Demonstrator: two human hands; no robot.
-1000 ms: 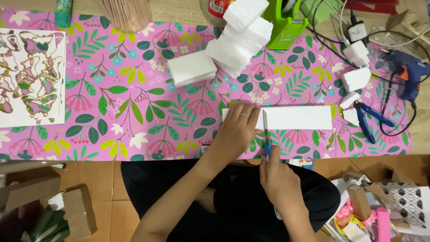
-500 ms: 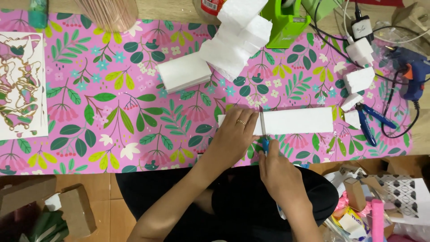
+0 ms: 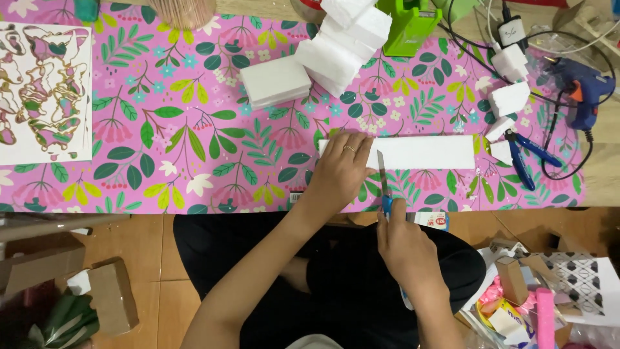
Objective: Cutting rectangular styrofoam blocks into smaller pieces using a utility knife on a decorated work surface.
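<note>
My left hand lies flat, fingers together, pressing the left end of a white foam strip on the counter. The strip's long axis runs left to right. My right hand is closed around a blue knife, its blade pointing away from me, across the strip beside my left fingers.

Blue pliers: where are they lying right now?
In the head view the blue pliers lie at the right end of the pink floral mat, just right of the long white foam strip and below-left of the blue glue gun.
</note>
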